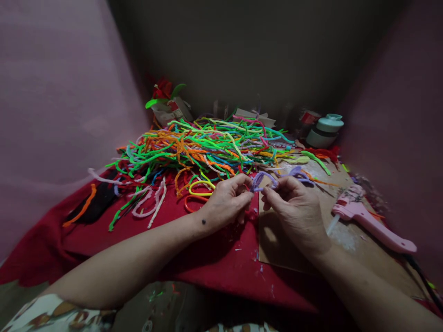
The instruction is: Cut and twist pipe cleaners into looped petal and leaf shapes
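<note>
A lilac pipe cleaner, bent into an arch, is held between both my hands just above the red cloth. My left hand pinches its left end with fingers closed. My right hand pinches the right end, fingers curled round it. More lilac stem trails off to the right past my right hand. Behind the hands lies a big heap of pipe cleaners in green, orange, pink, blue and yellow.
A pink glue gun lies on a brown cardboard sheet at the right. A mint-lidded jar stands at the back right. A red flower with green leaves sits at the back left. Pink walls close both sides.
</note>
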The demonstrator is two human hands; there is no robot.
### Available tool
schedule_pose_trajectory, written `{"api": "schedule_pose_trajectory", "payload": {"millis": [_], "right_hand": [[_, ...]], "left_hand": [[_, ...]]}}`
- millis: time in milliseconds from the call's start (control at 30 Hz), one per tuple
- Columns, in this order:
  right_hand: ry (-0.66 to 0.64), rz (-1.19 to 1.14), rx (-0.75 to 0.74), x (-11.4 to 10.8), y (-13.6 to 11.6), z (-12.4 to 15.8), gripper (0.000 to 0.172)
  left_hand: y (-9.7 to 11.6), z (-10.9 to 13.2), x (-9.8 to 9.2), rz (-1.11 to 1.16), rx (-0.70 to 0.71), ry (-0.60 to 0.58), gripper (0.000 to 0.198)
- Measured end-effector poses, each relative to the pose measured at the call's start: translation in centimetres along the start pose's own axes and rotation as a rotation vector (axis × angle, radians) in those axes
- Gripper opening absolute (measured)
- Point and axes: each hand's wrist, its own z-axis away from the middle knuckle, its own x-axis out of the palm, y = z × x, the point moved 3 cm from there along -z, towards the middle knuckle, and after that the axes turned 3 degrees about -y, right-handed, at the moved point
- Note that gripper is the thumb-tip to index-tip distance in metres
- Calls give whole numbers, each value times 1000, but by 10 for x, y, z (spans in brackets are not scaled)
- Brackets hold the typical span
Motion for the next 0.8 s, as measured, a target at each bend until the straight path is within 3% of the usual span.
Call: {"api": "schedule_pose_trajectory", "payload": {"millis": [133,233,367,500,667,800], "right_hand": [[3,70,-12,0,0,0,16],[-42,-12,65,1,0,-1,17],[-167,-166,204,5,-1,-2,18],[-317,-342,293,6,2,-5,19],[-242,-512,315,-1,4,-11,22],[-304,-549,343,1,4,-12,17]], "left_hand": [[-3,-1,0,-88,40,0,12],[-3,1,1,-117,52,-14,18],[0,2,4,35,-28,-108,20],[3,0,5,178,-68,-182,9],[6,-2,6,214,-120,-255,6],[6,1,7,224,-218,-336,7]]}}
